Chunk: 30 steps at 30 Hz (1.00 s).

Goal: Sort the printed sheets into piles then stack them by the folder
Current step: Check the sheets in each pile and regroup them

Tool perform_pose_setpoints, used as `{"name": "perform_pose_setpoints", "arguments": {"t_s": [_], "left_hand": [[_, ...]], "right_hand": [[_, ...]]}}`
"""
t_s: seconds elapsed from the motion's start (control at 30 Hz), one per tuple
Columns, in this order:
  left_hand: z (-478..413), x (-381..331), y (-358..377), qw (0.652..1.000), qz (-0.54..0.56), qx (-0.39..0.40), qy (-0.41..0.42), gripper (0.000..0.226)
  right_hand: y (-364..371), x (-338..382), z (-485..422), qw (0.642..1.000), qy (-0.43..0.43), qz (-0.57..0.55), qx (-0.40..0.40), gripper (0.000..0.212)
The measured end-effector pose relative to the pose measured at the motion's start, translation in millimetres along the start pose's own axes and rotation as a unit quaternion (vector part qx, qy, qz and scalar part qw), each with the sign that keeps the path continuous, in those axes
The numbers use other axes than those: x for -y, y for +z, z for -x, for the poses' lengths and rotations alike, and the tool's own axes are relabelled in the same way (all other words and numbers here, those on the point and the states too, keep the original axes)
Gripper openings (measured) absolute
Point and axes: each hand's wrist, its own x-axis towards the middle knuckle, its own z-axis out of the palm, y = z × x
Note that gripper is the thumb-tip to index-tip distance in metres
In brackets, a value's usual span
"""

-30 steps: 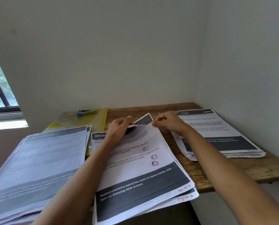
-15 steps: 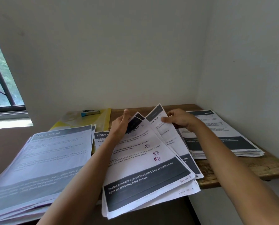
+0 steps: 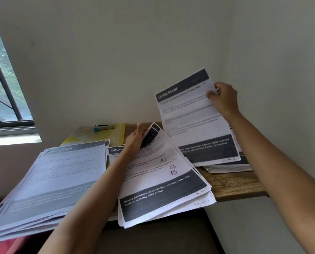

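LIVING ROOM sheet is airborne, pinched at its far right edge by right hand, long axis near-far, directly over right pile. Drop looks straight down. Left hand rests on middle pile's far edge; grip unclear.

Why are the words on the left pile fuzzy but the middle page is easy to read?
Head view: the left pile lies near the frame's edge, where the wide lens likely smears it; the middle page is central and sharp; the sheet the right hand holds is slightly soft.
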Motion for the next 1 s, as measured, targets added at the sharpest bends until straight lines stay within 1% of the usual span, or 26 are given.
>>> {"name": "perform_pose_setpoints", "arguments": {"t_s": [0.03, 0.07, 0.17, 0.23, 0.3, 0.37, 0.43, 0.5, 0.53, 0.57, 0.6, 0.63, 0.7, 0.77, 0.83, 0.9, 1.0], "left_hand": [[0, 0, -1, 1.000, 0.014, -0.002, 0.004, 0.087], [1, -2, -2, 0.999, 0.035, -0.007, 0.000, 0.086], [5, -14, -8, 0.998, 0.064, -0.024, 0.004, 0.072], [10, -22, -15, 0.998, 0.057, -0.031, 0.013, 0.069], [15, -26, -24, 0.998, 0.049, -0.043, 0.015, 0.068], [20, -26, -36, 0.997, 0.059, -0.050, 0.016, 0.068], [25, -27, -48, 0.995, 0.084, -0.058, 0.015, 0.068], [30, -26, -59, 0.990, 0.124, -0.069, 0.008, 0.070], [33, -26, -65, 0.987, 0.145, -0.075, 0.003, 0.071], [34, -25, -70, 0.983, 0.164, -0.081, 0.001, 0.071], [37, -26, -75, 0.981, 0.177, -0.084, -0.007, 0.072], [39, -26, -79, 0.977, 0.192, -0.087, -0.012, 0.072], [41, -25, -88, 0.970, 0.218, -0.100, -0.025, 0.072], [43, -22, -93, 0.966, 0.227, -0.122, -0.029, 0.072], [43, -19, -95, 0.970, 0.200, -0.138, -0.027, 0.077], [44, -14, -95, 0.980, 0.126, -0.152, -0.026, 0.082], [47, -13, -87, 0.987, 0.000, -0.159, 0.009, 0.059]], "right_hand": [[-7, 3, -2, 1.000, -0.007, -0.001, -0.028, 0.015], [-14, 5, -5, 0.998, -0.015, -0.002, -0.057, 0.016], [-37, 21, -10, 0.991, -0.052, -0.021, -0.125, 0.017], [-51, 34, -12, 0.986, -0.065, -0.051, -0.148, 0.014], [-59, 45, -14, 0.981, -0.066, -0.078, -0.166, 0.019], [-60, 50, -17, 0.980, -0.044, -0.095, -0.172, 0.014], [-54, 51, -21, 0.980, -0.014, -0.113, -0.162, 0.021], [-43, 52, -19, 0.986, 0.011, -0.118, -0.119, 0.026], [-34, 51, -17, 0.990, 0.025, -0.117, -0.076, 0.024], [-23, 52, -11, 0.993, 0.041, -0.111, -0.026, 0.017], [-11, 52, -2, 0.994, 0.054, -0.095, 0.021, 0.013], [2, 52, 8, 0.995, 0.056, -0.067, 0.058, 0.016], [32, 48, 27, 0.991, 0.053, -0.013, 0.120, 0.016], [58, 44, 47, 0.984, 0.054, 0.014, 0.170, 0.014], [81, 40, 63, 0.976, 0.065, 0.018, 0.206, 0.021], [97, 41, 78, 0.968, 0.068, 0.010, 0.241, 0.023], [114, 40, 91, 0.956, 0.077, -0.007, 0.283, 0.024]]}}
